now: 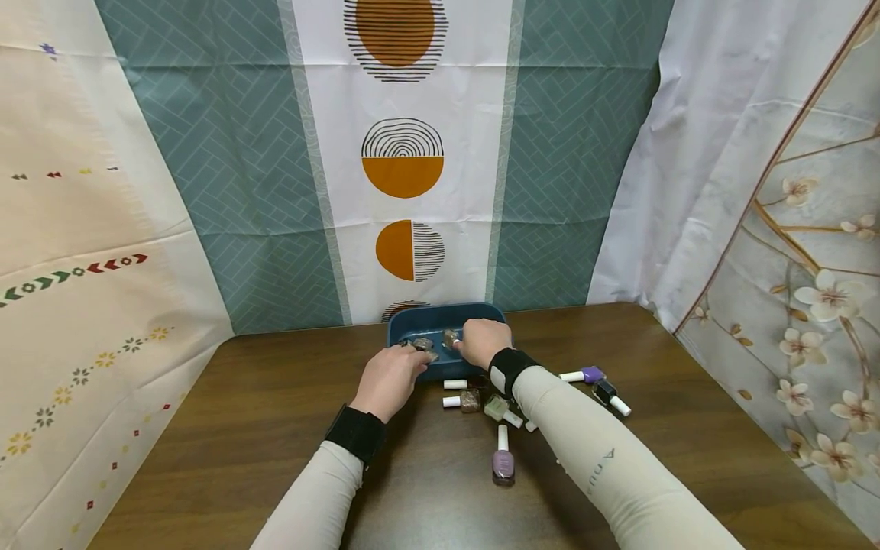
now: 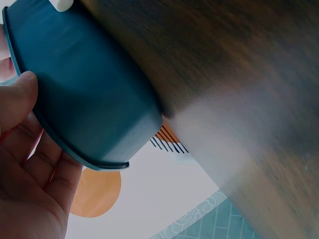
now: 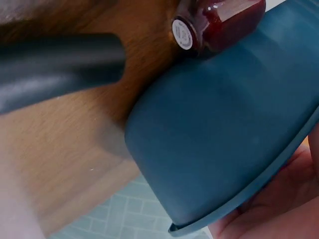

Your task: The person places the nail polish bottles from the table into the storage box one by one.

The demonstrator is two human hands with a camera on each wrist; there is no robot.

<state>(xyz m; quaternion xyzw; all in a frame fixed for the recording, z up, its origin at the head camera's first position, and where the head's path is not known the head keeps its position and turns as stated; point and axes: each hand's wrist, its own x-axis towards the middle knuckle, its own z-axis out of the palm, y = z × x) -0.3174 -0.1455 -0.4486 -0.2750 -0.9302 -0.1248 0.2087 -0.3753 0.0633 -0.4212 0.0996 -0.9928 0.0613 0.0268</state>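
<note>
A dark blue tray (image 1: 412,321) stands at the back middle of the brown table and holds a few nail polish bottles (image 1: 423,344). My left hand (image 1: 390,380) reaches over the tray's front rim, its fingers relaxed beside those bottles. In the left wrist view its thumb (image 2: 20,92) lies against the tray wall (image 2: 89,84). Over the tray's right side, my right hand (image 1: 485,341) pinches a brownish bottle with a white cap (image 1: 451,338). The right wrist view shows the tray wall (image 3: 224,124), my palm (image 3: 279,214) and a dark red bottle (image 3: 219,22) beside the tray.
Several more bottles lie on the table in front of the tray: a glittery brown one (image 1: 469,399), a pale green one (image 1: 496,406), a lilac one (image 1: 503,461), a purple one (image 1: 590,374) and a black one (image 1: 606,393). Patterned curtains enclose the table on three sides.
</note>
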